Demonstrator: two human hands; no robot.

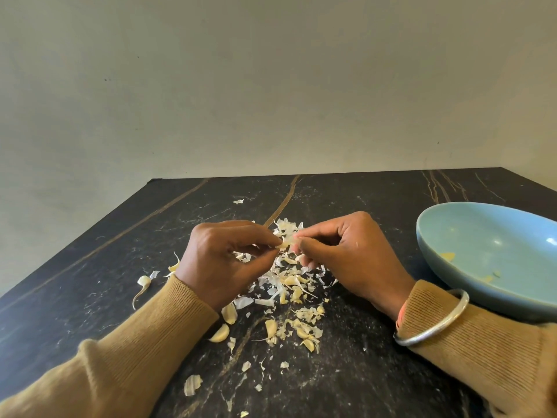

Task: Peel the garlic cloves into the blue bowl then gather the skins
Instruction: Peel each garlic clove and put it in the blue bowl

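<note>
Head view: A person in tan sleeves (144, 342) works at a dark, veined desk (105, 267) set against a plain pale wall (271, 86). Both hands are raised above the desk's middle, meeting over a heap of skins (283, 282). The left hand (223, 260) pinches one end of a small clove (285, 244) between thumb and forefinger, its fingers (256, 235) curled inward. The right hand (346, 254) nips the clove's other end, its fingers (319, 233) likewise clamped on it, the lower ones folded under the palm. The clove hangs between the two hands, clear of the desk. Papery white skins spread beneath the hands and toward the viewer, mixed with cloves (220, 333). Several of these lie near the left wrist, more sit in a cluster between the forearms, and one with a long tail (143, 282) lies apart to the left. Stray flakes dot the near desk, and one lies beyond the hands. The bowl (482, 227), pale blue, stands to the right, just beside the right forearm, its far side cut off by the frame. A few pale yellow bits (448, 256) rest inside, too small to tell whether they are whole cloves. A silver bangle (434, 325) rings the right sleeve near the wrist
</note>
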